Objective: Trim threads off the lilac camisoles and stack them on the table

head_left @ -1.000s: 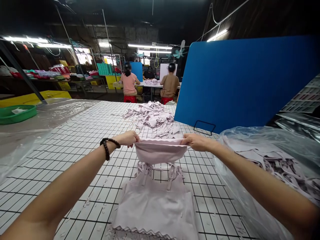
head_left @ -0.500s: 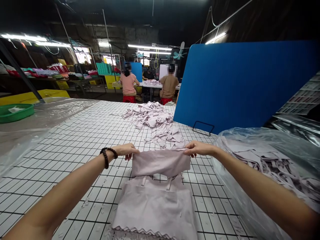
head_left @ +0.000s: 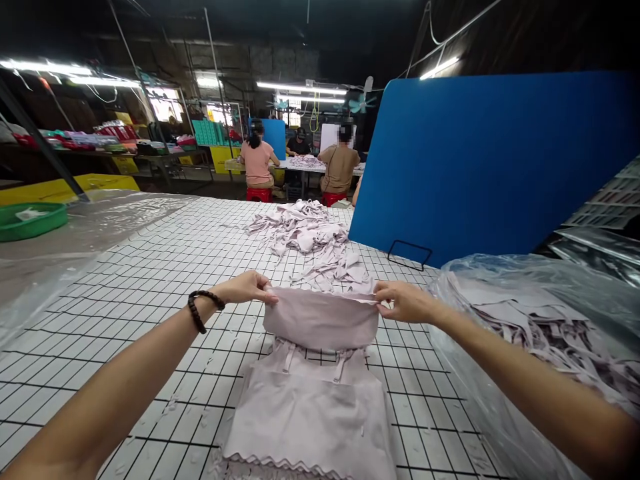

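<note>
I hold a pale lilac garment piece [head_left: 321, 319] stretched between both hands above the gridded table [head_left: 150, 287]. My left hand [head_left: 246, 287], with a dark bead bracelet on the wrist, pinches its upper left corner. My right hand [head_left: 403, 301] pinches the upper right corner. Below it lies a stack of flat lilac camisoles [head_left: 310, 413] with thin straps and a scalloped hem, close to the table's near edge.
A loose heap of lilac garments [head_left: 310, 233] lies farther back. A clear plastic bag of garments [head_left: 540, 327] sits at right under a blue board [head_left: 490, 160]. Plastic sheeting and a green tray [head_left: 30, 220] are at left. Several people sit at a far table [head_left: 300, 163].
The held piece dropped from a raised position, then I drew it slightly nearer over the stack. My fingers re-gripped its top corners.
</note>
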Demonstrator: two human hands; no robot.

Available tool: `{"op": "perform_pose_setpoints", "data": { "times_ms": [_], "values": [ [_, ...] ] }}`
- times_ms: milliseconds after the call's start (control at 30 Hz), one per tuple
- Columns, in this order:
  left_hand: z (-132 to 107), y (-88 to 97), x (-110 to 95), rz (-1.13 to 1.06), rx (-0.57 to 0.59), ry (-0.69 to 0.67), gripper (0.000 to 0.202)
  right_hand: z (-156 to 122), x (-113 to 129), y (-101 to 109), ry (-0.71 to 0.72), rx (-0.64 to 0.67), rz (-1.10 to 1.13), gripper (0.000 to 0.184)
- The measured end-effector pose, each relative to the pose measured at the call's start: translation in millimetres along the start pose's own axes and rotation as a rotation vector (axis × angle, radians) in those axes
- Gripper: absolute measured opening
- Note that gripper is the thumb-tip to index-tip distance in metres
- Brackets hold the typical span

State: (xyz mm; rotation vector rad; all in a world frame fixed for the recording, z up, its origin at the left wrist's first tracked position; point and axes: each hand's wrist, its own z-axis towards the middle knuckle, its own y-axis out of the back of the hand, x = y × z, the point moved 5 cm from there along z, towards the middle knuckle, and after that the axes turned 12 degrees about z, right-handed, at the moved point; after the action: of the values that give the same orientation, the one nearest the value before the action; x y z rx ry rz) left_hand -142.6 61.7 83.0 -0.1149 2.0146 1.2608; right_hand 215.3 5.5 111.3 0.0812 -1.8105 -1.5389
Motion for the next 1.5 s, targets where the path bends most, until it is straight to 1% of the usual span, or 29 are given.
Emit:
{"op": "perform_pose_setpoints", "data": {
  "times_ms": [100, 167, 267, 333, 400, 467, 533, 600, 667, 733, 867, 933, 1033, 1100, 1167, 1200, 1233, 1267, 1300, 1367, 1433, 1500],
  "values": [
    [-2, 2.9, -1, 0.057, -0.025, 0.006, 0.041, -6, 17, -2, 0.108, -0.025, -0.196, 0.015],
    [-2, 1.6, 0, 0.083, -0.037, 0.026, 0.041, -10, 27, -6, 0.159, -0.012, -0.263, 0.015],
    [-1, -2.6, 1, 0.067, -0.059, 0.050, 0.041, -12, 38, -14, 0.193, 0.038, -0.265, 0.018],
    [1, -3.9, -1, 0.025, -0.094, 0.039, 0.039, -12, 40, -20, 0.161, 0.081, -0.230, 0.019],
    [3, -2.4, -4, 0.001, -0.144, 0.024, 0.039, -12, 36, -22, 0.099, 0.109, -0.160, 0.014],
    [4, 1.0, -7, 0.009, -0.185, 0.014, 0.040, -12, 28, -21, 0.020, 0.110, -0.044, 0.010],
    [5, 5.1, -9, 0.014, -0.213, 0.005, 0.041, -11, 16, -16, -0.060, 0.059, 0.114, 0.020],
    [5, 8.2, -12, -0.015, -0.222, -0.013, 0.041, -10, 5, -10, -0.117, -0.020, 0.290, 0.029],
    [6, 8.7, -14, -0.061, -0.210, -0.032, 0.041, -10, -6, -5, -0.159, -0.098, 0.446, 0.033],
    [8, 7.0, -14, -0.100, -0.186, -0.037, 0.041, -11, -17, -2, -0.204, -0.137, 0.570, 0.035],
    [9, 1.4, -12, -0.152, -0.147, -0.028, 0.043, -13, -33, -7, -0.273, -0.109, 0.778, 0.038],
    [10, -1.5, -11, -0.182, -0.121, -0.032, 0.045, -15, -38, -10, -0.302, -0.126, 0.851, 0.039],
    [10, -4.5, -11, -0.196, -0.098, -0.051, 0.049, -17, -42, -11, -0.351, -0.231, 0.928, 0.043],
    [12, -4.9, -13, -0.157, -0.105, -0.072, 0.050, -18, -43, -13, -0.401, -0.232, 0.978, 0.049],
    [16, -2.7, -15, -0.083, -0.144, -0.083, 0.047, -16, -43, -16, -0.459, -0.147, 1.007, 0.050],
    [20, 0.0, -17, -0.037, -0.177, -0.078, 0.046, -13, -44, -15, -0.482, -0.104, 0.999, 0.048],
    [25, 3.9, -19, 0.011, -0.220, -0.065, 0.045, -9, -46, -13, -0.494, -0.086, 0.984, 0.044],
    [30, 9.3, -21, 0.055, -0.273, -0.046, 0.044, -4, -49, -7, -0.494, -0.102, 0.971, 0.041],
    [36, 16.0, -23, 0.088, -0.336, -0.022, 0.043, 2, -52, 0, -0.486, -0.154, 0.967, 0.040],
    [46, 31.2, -30, 0.081, -0.466, 0.039, 0.039, 14, -57, 19, -0.460, -0.309, 0.993, 0.041],
    [52, 44.9, -35, -0.013, -0.580, 0.096, 0.038, 23, -58, 36, -0.441, -0.456, 1.036, 0.044],
    [50, 51.6, -40, -0.117, -0.643, 0.121, 0.036, 26, -51, 45, -0.420, -0.535, 1.060, 0.045]
  ]
}}
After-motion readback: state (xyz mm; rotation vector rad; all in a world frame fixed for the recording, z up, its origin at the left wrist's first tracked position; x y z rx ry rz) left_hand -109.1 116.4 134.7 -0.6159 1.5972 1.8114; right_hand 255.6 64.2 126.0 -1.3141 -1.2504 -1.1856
